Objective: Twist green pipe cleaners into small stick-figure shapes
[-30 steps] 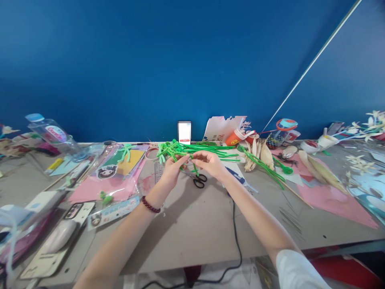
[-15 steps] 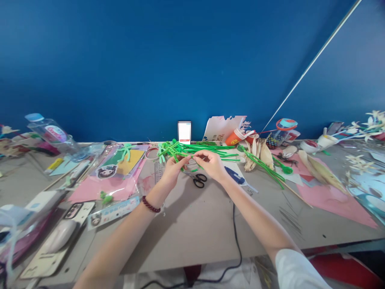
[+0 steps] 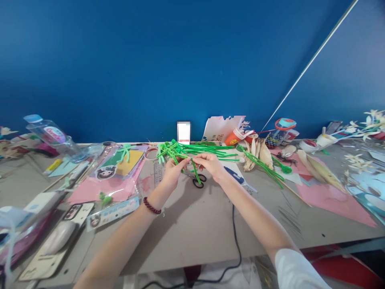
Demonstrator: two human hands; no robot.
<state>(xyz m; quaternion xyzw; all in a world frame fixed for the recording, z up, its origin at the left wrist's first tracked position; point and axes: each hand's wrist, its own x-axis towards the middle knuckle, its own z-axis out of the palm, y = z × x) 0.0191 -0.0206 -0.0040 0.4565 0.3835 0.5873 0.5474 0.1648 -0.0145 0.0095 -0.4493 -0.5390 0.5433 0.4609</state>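
My left hand (image 3: 175,170) pinches green pipe cleaners (image 3: 173,151) that are twisted into a bunch above and to its left. Fingertip to fingertip with it, my right hand (image 3: 209,165) is closed on the same green work. One green end (image 3: 197,175) hangs down between the hands. Below it lie black-handled scissors (image 3: 199,181), partly covered by that strand. Behind my right hand, a bundle of loose green pipe cleaners (image 3: 215,149) is spread along the back of the table. The exact spot gripped by my fingers is hidden.
A clear ruler (image 3: 158,173) and pink paper sheets (image 3: 90,188) lie at left, with a phone (image 3: 57,245) under a white mouse (image 3: 61,237). On the right are a blue glue gun (image 3: 234,175), dried husks (image 3: 255,154) and more green stems (image 3: 261,166). A bottle (image 3: 54,134) leans far left.
A green pipe cleaner end now hangs down between my hands over the scissors. My right hand has moved slightly left and its fingers have shifted. My left hand stays nearly in place.
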